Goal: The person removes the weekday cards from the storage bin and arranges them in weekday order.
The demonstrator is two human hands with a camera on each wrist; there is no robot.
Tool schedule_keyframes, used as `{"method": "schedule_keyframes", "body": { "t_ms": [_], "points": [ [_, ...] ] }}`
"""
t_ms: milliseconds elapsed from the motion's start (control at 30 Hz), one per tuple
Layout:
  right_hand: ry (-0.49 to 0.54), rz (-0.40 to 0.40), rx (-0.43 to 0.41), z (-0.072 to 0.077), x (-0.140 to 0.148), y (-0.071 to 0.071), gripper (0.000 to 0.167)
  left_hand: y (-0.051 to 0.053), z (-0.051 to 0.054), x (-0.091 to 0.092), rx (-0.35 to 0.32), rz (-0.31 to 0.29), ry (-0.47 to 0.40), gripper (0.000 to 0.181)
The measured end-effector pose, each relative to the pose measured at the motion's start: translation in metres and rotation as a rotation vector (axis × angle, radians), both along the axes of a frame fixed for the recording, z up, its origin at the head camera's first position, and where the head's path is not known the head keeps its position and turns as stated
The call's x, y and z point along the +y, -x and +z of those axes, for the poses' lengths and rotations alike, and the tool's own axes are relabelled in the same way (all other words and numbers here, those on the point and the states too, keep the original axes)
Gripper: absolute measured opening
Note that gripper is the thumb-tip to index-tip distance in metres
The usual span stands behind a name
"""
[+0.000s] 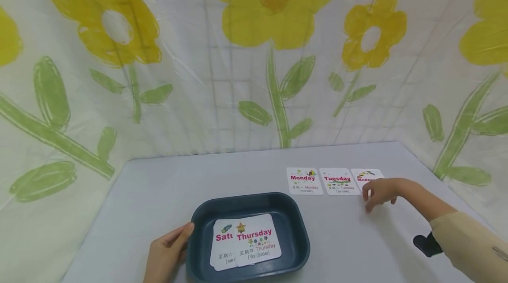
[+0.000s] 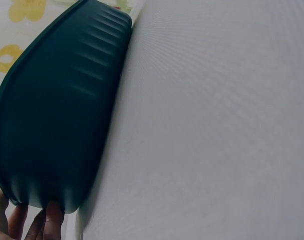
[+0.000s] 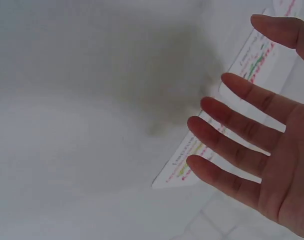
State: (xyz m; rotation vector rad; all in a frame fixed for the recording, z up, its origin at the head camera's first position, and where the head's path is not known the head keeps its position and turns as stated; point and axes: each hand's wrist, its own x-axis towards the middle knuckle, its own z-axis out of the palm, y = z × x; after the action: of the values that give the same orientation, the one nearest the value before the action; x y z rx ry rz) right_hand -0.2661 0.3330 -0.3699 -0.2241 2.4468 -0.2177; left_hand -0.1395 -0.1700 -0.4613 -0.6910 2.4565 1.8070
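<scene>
Dark blue, the tray [image 1: 303, 241] sits just right of the left hand [image 1: 168, 247], which pinches its rim, and it holds a Thursday card [image 1: 259, 243] overlapping a Saturday card [image 1: 223, 245]. The right hand [image 1: 380, 191], fingers loosely spread and holding nothing, is at the Wednesday card [image 1: 364, 175], with the Tuesday card [image 1: 339, 181] and Monday card [image 1: 304, 181] leftward on the worktop [image 1: 337, 239]; beyond both hands hangs a flowered sheet [image 1: 182, 53].
</scene>
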Motion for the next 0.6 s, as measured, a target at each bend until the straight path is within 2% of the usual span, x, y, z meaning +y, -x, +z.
{"method": "schedule_keyframes", "body": {
  "t_ms": [300,600],
  "points": [
    [0.0,0.069,-0.015,0.012,-0.035,-0.018,0.019,0.0,-0.001,-0.001,-0.003,-0.003,-0.004,0.086],
    [0.022,0.146,0.075,0.015,-0.069,-0.03,0.028,0.0,0.001,0.001,0.013,0.001,-0.002,0.084]
  ]
}}
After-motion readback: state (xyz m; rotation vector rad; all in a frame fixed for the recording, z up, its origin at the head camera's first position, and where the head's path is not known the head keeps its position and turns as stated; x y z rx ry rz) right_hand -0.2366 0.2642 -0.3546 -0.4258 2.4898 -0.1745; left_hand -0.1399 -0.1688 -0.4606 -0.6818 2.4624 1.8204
